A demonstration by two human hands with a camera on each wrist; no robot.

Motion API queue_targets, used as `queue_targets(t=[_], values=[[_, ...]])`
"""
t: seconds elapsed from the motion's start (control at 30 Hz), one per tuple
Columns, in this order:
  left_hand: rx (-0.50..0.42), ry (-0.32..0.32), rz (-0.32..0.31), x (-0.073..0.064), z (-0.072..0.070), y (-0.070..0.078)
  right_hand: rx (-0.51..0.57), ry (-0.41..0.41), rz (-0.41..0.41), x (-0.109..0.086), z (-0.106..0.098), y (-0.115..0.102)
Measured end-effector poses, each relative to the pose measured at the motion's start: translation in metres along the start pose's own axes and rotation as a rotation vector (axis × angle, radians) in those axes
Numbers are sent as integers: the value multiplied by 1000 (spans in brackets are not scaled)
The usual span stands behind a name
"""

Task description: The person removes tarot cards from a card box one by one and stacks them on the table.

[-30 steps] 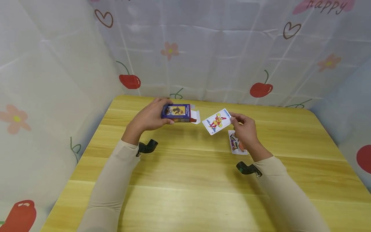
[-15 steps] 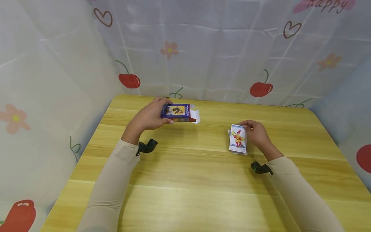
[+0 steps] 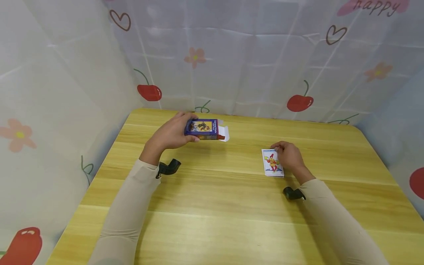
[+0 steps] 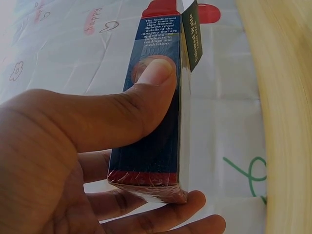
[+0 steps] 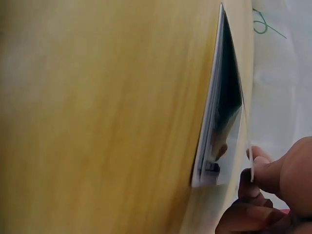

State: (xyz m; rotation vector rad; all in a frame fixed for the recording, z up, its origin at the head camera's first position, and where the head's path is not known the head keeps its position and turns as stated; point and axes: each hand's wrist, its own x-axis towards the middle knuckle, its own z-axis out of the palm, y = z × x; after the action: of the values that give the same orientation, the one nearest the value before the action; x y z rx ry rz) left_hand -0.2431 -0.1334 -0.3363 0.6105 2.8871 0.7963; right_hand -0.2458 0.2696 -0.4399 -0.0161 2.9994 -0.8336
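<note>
My left hand [image 3: 173, 131] grips a blue tarot card box [image 3: 202, 127], thumb pressed along its narrow side in the left wrist view. The box's white end flap [image 3: 224, 132] stands open towards the right. With thumb and fingers, my right hand [image 3: 289, 155] pinches the upper right corner of a card [image 3: 272, 165] that shows a figure in red and yellow. That card lies almost square over another card or cards on the table; the right wrist view shows a small stack [image 5: 207, 126] beneath its slanting, thin edge. How many lie below cannot be told.
The wooden table [image 3: 212, 206] runs back to a white curtain [image 3: 245, 73] printed with cherries, flowers and hearts. A black wrist mount [image 3: 169, 167] sticks out under the left sleeve, and another black mount [image 3: 293, 193] under the right.
My right hand has carried the figure card rightwards from beside the box, turned it upright and lowered it over the card lying on the table. The left hand and box have stayed still.
</note>
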Motion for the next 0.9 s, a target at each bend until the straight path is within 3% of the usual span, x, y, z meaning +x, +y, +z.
queue_targets(t=[0.37,0.9], values=[[-1,2,-4,0,0,1,-1,28,59,2,3,-5],[-4,0,-3,0,0,2,-26,0,46,4,2,-3]])
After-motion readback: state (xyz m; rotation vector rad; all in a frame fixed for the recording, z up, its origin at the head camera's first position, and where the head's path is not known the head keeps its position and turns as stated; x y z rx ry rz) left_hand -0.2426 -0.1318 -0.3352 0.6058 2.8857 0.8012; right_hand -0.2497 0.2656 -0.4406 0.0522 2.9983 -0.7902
